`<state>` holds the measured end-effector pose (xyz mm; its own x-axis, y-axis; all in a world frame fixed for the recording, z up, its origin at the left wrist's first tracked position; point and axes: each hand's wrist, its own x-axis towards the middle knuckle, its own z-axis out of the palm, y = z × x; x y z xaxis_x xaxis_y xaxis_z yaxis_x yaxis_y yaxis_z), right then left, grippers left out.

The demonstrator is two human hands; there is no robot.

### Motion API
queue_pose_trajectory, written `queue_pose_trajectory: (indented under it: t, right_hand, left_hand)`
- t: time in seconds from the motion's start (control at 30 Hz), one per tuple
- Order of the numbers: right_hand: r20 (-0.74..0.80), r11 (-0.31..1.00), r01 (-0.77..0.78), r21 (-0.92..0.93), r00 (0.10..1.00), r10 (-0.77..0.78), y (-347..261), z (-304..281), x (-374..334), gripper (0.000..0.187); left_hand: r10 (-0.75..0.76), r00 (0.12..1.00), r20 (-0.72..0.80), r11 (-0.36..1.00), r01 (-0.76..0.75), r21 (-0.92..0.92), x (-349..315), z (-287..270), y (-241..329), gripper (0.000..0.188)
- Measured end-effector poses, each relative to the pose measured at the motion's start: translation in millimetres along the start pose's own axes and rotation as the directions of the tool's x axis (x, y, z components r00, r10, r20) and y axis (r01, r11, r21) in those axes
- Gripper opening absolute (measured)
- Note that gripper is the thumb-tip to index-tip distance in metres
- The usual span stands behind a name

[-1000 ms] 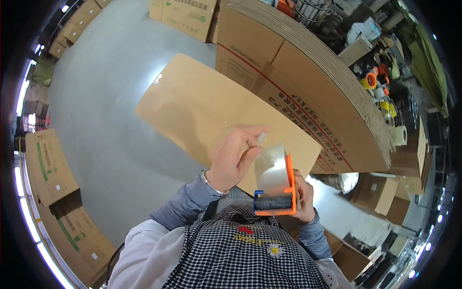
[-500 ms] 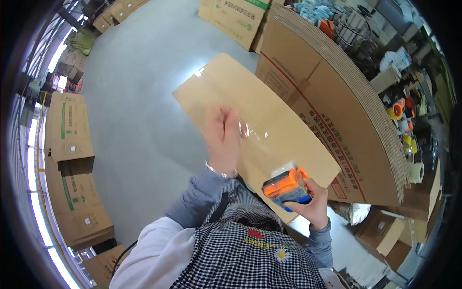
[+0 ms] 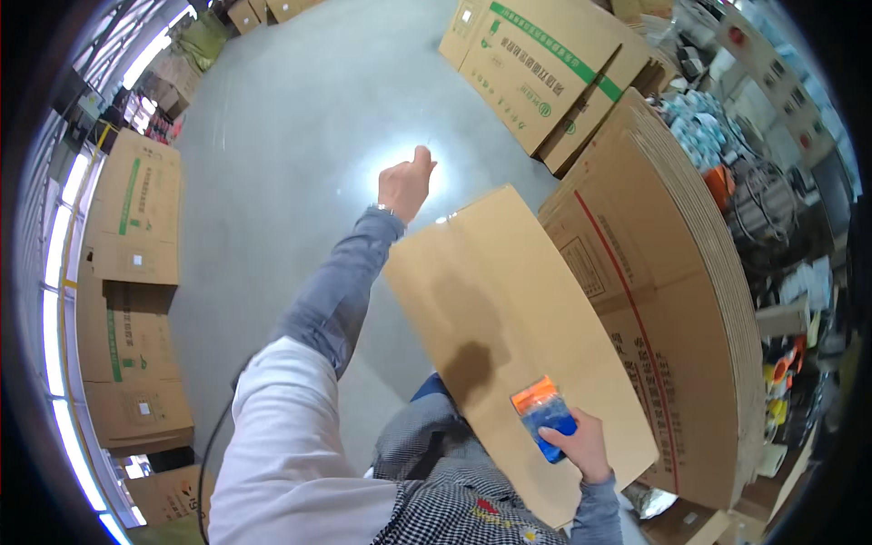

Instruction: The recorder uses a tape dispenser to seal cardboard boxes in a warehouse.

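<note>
A long brown cardboard box (image 3: 495, 263) lies at a slant in front of me, its near end by my apron. My right hand (image 3: 586, 445) grips an orange and blue tape dispenser (image 3: 538, 404) just over or against the box's near half. Out past the box's far left corner, my left hand (image 3: 406, 186) is raised above the grey floor with its fingers curled closed. Whatever it may hold is too small to make out. A shiny bit of clear tape (image 3: 445, 219) shows at the box's far edge.
Along my right side leans a thick stack of flat cardboard (image 3: 636, 300). Green-striped cartons (image 3: 536, 68) stand at the far right, and more cartons (image 3: 136, 218) line the left. Cluttered tools and supplies (image 3: 754, 182) lie behind the stack.
My left hand has moved from over the box out past its far end. The dispenser has turned in my right hand. The box and surroundings sit lower in view.
</note>
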<state>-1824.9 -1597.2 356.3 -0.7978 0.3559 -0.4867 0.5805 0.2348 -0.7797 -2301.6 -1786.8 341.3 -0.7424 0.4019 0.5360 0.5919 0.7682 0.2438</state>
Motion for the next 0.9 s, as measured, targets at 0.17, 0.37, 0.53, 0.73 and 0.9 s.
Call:
queue_pose_trajectory:
  t: [0.17,0.37,0.53,0.73,0.9]
  right_hand:
    - [-0.008,0.982,-0.125,-0.141,0.992,0.126,-31.9,37.0,124.1,0.044]
    - [-0.003,0.907,-0.238,-0.347,0.967,0.253,-26.6,70.6,217.2,0.051]
    - [-0.007,0.850,-0.326,-0.413,0.935,0.355,-8.8,79.1,245.1,0.052]
    - [-0.029,0.800,-0.331,-0.500,0.930,0.366,-3.7,76.1,249.0,0.052]
    - [-0.017,0.814,-0.323,-0.482,0.933,0.360,10.6,83.1,243.9,0.053]
  left_hand:
    - [0.091,0.970,0.226,0.994,-0.104,0.046,39.0,133.7,-81.4,0.021]
    - [0.000,0.930,0.366,1.000,-0.009,0.023,3.3,260.0,-150.1,0.020]
    - [0.047,0.705,0.708,0.992,0.049,-0.114,-63.2,335.1,-135.2,0.026]
    - [0.121,0.276,0.954,0.991,-0.091,-0.099,-90.3,332.2,-115.0,0.057]
    - [-0.420,0.089,0.903,0.902,-0.066,0.426,-145.7,340.6,-191.3,0.057]
